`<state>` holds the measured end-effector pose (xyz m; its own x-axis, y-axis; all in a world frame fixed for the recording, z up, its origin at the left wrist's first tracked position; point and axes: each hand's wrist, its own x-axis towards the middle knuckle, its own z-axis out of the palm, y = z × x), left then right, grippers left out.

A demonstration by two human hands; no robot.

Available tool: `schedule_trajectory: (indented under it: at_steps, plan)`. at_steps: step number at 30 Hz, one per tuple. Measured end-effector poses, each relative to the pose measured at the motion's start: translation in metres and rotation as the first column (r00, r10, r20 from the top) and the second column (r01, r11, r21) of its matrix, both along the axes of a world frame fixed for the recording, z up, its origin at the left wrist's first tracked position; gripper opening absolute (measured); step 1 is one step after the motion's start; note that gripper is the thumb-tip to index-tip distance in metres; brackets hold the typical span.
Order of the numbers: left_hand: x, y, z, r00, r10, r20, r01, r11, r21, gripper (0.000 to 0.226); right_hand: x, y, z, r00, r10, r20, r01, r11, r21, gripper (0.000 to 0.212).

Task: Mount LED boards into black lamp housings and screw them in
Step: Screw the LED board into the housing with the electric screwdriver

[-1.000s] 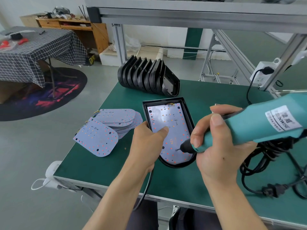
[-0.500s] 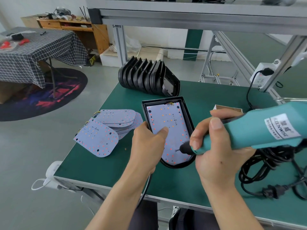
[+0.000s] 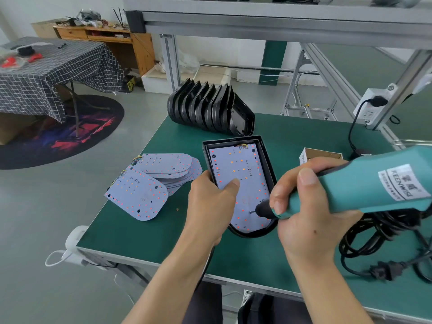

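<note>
A black lamp housing (image 3: 266,155) lies flat on the green bench with a white LED board (image 3: 236,164) seated inside it. My left hand (image 3: 210,206) grips the housing's left edge, its thumb pressing down on the board. My right hand (image 3: 308,206) grips a teal electric screwdriver (image 3: 364,183), and the bit tip touches a screw near the board's lower right. A fanned pile of loose LED boards (image 3: 149,183) lies to the left. A row of empty black housings (image 3: 205,108) stands at the bench's far edge.
A small open cardboard box (image 3: 320,156) sits behind my right hand. Coiled black power cable with a plug (image 3: 383,249) lies at the right. A wall socket (image 3: 371,104) hangs on the aluminium frame post. The bench's left edge drops to the floor.
The screwdriver has tilted slightly lower and its tip stays on the same screw. My left hand keeps its hold on the housing.
</note>
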<state>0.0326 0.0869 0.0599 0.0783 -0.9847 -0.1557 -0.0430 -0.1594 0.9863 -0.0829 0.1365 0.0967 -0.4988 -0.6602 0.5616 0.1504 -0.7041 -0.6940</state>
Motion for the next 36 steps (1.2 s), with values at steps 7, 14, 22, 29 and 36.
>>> schedule_trajectory:
  at_steps: [7, 14, 22, 29, 36]
  plan:
    - [0.001, -0.001, 0.001, 1.000, -0.014, 0.002, 0.014, 1.000, -0.006, 0.032, 0.000, -0.003, -0.001, 0.997, 0.031, -0.075, -0.034, 0.999, -0.036, 0.006]
    - [0.000, -0.001, -0.003, 1.000, -0.022, -0.002, 0.022, 1.000, -0.019, 0.030, -0.001, -0.001, -0.003, 0.998, 0.021, -0.065, -0.022, 1.000, -0.019, 0.006]
    - [-0.001, -0.004, -0.008, 0.999, -0.043, 0.002, 0.043, 0.999, -0.012, 0.026, -0.005, -0.001, -0.005, 0.993, 0.073, -0.094, -0.077, 0.996, -0.034, 0.006]
    - [-0.003, -0.008, -0.022, 0.999, -0.047, -0.026, 0.048, 0.998, 0.045, 0.031, -0.023, -0.003, 0.007, 0.999, 0.045, -0.021, -0.047, 0.995, -0.087, 0.013]
    - [-0.003, -0.025, -0.044, 0.973, -0.226, -0.053, 0.231, 0.960, 0.157, 0.035, -0.066, -0.003, 0.005, 0.970, -0.130, 0.207, 0.089, 0.977, 0.194, 0.016]
